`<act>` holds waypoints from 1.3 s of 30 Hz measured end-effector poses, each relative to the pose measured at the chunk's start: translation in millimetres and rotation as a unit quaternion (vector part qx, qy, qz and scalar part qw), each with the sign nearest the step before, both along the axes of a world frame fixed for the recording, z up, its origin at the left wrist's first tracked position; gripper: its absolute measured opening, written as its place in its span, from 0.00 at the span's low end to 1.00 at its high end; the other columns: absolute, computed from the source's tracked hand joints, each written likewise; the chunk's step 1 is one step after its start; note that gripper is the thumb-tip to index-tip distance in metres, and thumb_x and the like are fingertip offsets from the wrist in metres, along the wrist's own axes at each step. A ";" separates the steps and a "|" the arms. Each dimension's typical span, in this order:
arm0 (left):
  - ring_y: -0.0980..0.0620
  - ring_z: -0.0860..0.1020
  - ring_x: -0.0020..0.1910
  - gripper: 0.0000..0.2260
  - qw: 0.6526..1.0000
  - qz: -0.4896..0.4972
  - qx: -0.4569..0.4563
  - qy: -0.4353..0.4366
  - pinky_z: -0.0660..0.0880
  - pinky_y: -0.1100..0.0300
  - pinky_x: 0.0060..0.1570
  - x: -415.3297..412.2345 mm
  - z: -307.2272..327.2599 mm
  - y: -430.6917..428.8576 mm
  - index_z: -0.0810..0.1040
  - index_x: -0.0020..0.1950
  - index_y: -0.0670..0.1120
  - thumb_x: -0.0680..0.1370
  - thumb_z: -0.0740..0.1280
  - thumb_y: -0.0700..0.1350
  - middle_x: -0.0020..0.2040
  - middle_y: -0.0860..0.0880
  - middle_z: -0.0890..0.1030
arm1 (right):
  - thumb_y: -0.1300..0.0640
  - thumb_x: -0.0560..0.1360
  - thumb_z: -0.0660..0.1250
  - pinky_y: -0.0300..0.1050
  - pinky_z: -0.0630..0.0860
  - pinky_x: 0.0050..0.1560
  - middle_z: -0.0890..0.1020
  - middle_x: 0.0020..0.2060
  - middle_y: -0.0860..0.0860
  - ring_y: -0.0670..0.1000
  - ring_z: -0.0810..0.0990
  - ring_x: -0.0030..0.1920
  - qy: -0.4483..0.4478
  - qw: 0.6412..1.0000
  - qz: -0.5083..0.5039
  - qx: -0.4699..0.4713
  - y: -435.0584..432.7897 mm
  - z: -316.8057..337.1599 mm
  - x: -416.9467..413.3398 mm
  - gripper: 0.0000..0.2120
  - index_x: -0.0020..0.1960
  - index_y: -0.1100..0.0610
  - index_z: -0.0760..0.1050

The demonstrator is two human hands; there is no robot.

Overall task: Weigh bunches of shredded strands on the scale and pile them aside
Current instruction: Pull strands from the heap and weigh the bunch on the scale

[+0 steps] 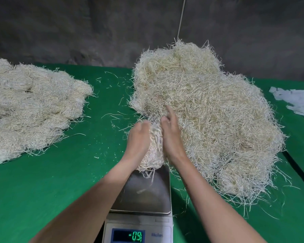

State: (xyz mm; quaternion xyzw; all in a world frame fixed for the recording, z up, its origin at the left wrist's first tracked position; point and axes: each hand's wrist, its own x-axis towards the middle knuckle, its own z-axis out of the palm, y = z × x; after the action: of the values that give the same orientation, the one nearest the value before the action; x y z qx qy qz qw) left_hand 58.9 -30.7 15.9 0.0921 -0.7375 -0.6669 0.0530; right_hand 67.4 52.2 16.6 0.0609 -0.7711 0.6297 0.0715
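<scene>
The left hand (pixel 139 135) and right hand (pixel 170 137) hold 1 bunch (pixel 155 148) between them over the scale's (pixel 147 195) far edge. The left fingers curl round it, and the right grips with its index straight. The display (pixel 128 235) reads -0.9. A pile (pixel 209 111) lies right and a heap (pixel 30 106) left on the green surface (pixel 60 181).

Scale (pixel 142 195) front (centre), piles (pixel 205 116) behind, flanking

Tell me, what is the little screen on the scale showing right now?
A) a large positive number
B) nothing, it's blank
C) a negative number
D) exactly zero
C: the display on the scale shows green digits with a minus sign, -0.9, while the left hand and right hand grip the bunch.
</scene>
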 end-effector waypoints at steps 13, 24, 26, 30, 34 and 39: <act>0.45 0.83 0.43 0.17 0.928 0.021 0.339 -0.152 0.78 0.50 0.50 0.0 -5.2 -0.3 0.80 0.48 0.44 0.78 0.62 0.57 0.44 0.45 0.85 | 0.51 0.81 0.54 0.41 0.66 0.42 0.71 0.37 0.43 0.45 0.69 0.38 0.091 0.979 -0.157 0.098 2.9 -16.8 2.7 0.12 0.39 0.46 0.65; 0.55 0.72 0.23 0.12 0.959 0.112 0.235 -0.110 0.68 0.66 0.25 -1.8 3.3 4.7 0.76 0.41 0.41 0.82 0.60 0.42 0.25 0.49 0.73 | 0.59 0.78 0.58 0.33 0.61 0.28 0.68 0.25 0.43 0.40 0.66 0.26 0.109 0.975 -0.140 0.132 -16.5 -29.0 18.8 0.17 0.32 0.48 0.65; 0.52 0.72 0.31 0.12 0.972 0.072 0.180 -0.134 0.72 0.61 0.33 8.1 0.6 11.6 0.76 0.45 0.42 0.82 0.58 0.47 0.33 0.47 0.74 | 0.69 0.77 0.58 0.41 0.66 0.29 0.75 0.29 0.49 0.42 0.71 0.29 0.056 0.978 -0.147 0.134 -4.6 -25.9 3.8 0.15 0.35 0.54 0.72; 0.57 0.69 0.20 0.17 0.972 0.051 0.199 -0.117 0.69 0.66 0.23 11.7 4.5 10.6 0.73 0.31 0.45 0.80 0.59 0.36 0.23 0.51 0.71 | 0.63 0.78 0.58 0.33 0.67 0.27 0.74 0.29 0.45 0.41 0.71 0.28 0.065 0.974 -0.196 0.093 -8.3 -26.9 7.2 0.14 0.36 0.53 0.72; 0.52 0.68 0.23 0.15 0.966 0.032 0.224 -0.124 0.66 0.65 0.24 10.1 -2.9 3.3 0.70 0.32 0.44 0.80 0.60 0.37 0.25 0.49 0.70 | 0.69 0.76 0.57 0.34 0.60 0.28 0.67 0.25 0.44 0.40 0.64 0.26 0.028 0.987 -0.143 0.064 -14.8 -28.1 13.5 0.22 0.29 0.50 0.61; 0.53 0.71 0.31 0.13 1.000 -0.020 -0.005 -0.022 0.69 0.58 0.38 2.6 -5.4 -4.3 0.76 0.47 0.46 0.79 0.62 0.55 0.38 0.47 0.75 | 0.55 0.79 0.57 0.44 0.69 0.48 0.76 0.50 0.49 0.43 0.74 0.50 -0.045 0.987 -0.097 -0.119 26.8 -10.8 4.3 0.07 0.48 0.52 0.73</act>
State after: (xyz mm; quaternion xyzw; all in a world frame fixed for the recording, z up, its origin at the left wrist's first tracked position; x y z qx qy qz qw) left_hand 61.5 -35.0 10.5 0.0915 -0.7436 -0.6619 0.0243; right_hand 71.6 79.0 5.7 -0.0514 -0.6954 0.7091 0.1046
